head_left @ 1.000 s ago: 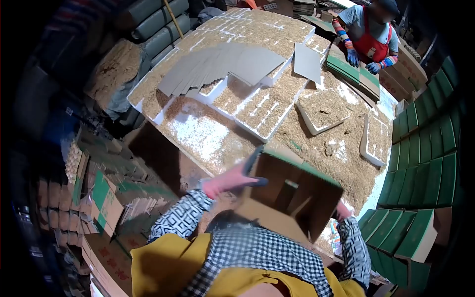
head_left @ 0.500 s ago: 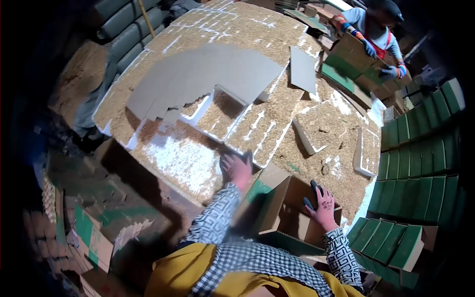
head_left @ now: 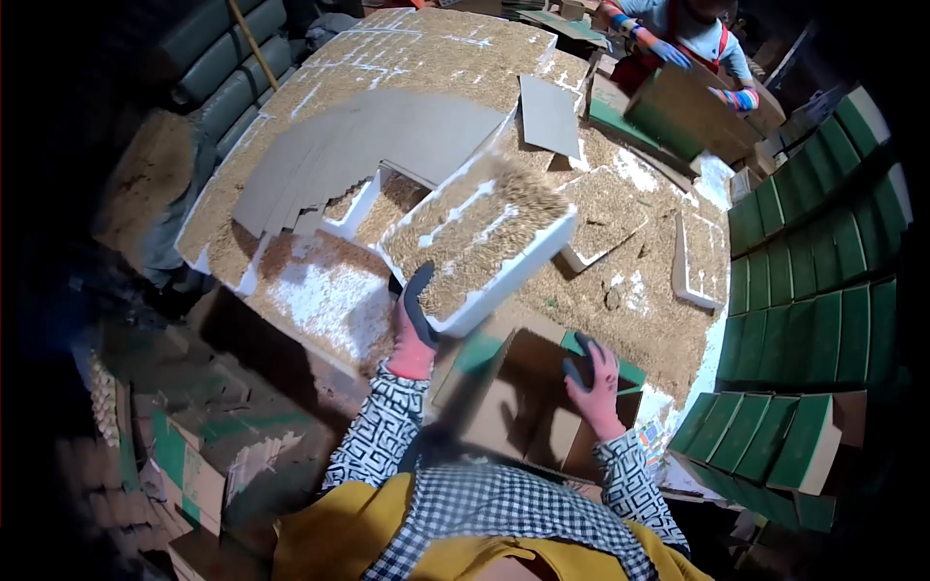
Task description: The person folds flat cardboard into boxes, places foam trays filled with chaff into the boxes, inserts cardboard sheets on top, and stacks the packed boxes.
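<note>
My left hand (head_left: 414, 324), in a pink glove with dark fingertips, grips the near left corner of a white foam tray (head_left: 480, 242) filled with tan granules. The tray is tilted, its right side raised above the table. Below and right of it is an open cardboard box (head_left: 523, 402) with green edges, close to my body. My right hand (head_left: 594, 382), gloved the same way, is at the right side of this box with its fingers apart. Whether its fingertips touch the box is hard to tell. Grey sheets (head_left: 358, 145) lie fanned out behind the tray.
More granule-filled trays (head_left: 699, 259) cover the table. A co-worker (head_left: 683, 44) handles a cardboard box (head_left: 693, 111) at the back right. Green boxes (head_left: 804, 290) are stacked along the right. Flattened cardboard (head_left: 189, 474) lies at the lower left.
My left hand has taken hold of the foam tray and tilted it up. My right hand has shifted slightly left and up beside the box. The co-worker's cardboard has been turned and lowered.
</note>
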